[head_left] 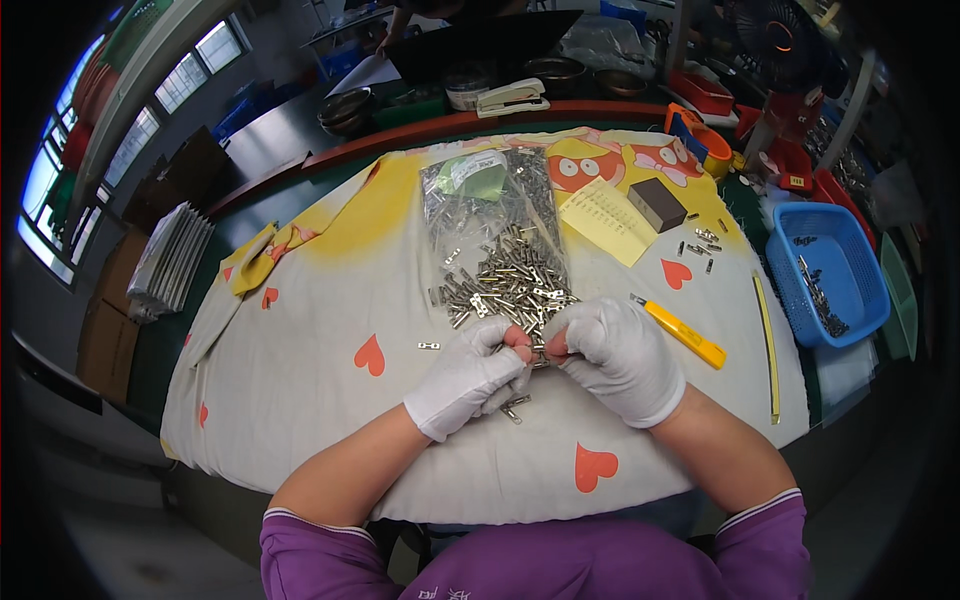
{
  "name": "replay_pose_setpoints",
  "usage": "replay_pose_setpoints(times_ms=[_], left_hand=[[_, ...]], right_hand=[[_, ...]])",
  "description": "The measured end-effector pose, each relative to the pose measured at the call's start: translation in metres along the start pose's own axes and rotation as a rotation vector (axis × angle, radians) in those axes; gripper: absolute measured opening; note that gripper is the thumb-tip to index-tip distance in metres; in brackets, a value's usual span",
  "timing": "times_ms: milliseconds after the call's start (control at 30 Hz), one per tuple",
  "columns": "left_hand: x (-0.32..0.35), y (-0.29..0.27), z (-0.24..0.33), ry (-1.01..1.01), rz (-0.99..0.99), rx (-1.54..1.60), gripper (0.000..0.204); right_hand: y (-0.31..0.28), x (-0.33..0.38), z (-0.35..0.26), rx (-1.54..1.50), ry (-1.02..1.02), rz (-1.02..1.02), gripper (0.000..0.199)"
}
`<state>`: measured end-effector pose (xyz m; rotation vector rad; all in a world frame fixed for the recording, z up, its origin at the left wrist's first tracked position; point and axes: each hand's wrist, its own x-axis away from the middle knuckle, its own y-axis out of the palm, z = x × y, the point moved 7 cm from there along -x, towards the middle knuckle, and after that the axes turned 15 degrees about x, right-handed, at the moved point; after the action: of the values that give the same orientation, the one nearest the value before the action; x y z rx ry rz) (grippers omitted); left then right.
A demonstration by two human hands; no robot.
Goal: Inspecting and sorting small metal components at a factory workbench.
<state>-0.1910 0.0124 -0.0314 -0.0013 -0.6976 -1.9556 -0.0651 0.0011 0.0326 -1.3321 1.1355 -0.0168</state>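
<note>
My left hand (474, 374) and my right hand (622, 362) wear white gloves that leave some fingertips bare. Both are closed in a pinch, fingertips almost meeting at the near edge of a heap of small silvery metal parts (505, 280). Between them shows a small metal part (540, 352), partly covered by the fingers. The heap spills from a clear plastic bag (432, 225) full of such parts. One flat metal piece with holes (429, 346) lies apart, left of my left hand. A few more metal parts (515, 410) lie just below the hands.
Right of my hands lies a yellow utility knife (690, 338). Beyond are a yellow note sheet (607, 222), a dark block (657, 205) and scattered metal parts (706, 240). A blue basket (868, 290) stands far right, beside a yellow strip (768, 350). A patterned cloth (300, 400) covers the table.
</note>
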Motion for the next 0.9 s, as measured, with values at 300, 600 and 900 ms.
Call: replay_pose_setpoints(times_ms=[300, 600, 900], left_hand=[[0.001, 0.0, 0.003, 0.029, 0.045, -0.072, 0.008], [0.0, -0.001, 0.001, 0.009, 0.034, -0.037, 0.012], [0.0, -0.004, -0.002, -0.011, 0.031, -0.009, 0.012]], right_hand=[[0.0, -0.001, 0.001, -0.021, 0.0, 0.01, 0.037], [0.003, 0.001, 0.009, -0.205, 0.151, 0.029, 0.019], [0.006, 0.002, 0.01, -0.198, 0.177, 0.036, 0.021]])
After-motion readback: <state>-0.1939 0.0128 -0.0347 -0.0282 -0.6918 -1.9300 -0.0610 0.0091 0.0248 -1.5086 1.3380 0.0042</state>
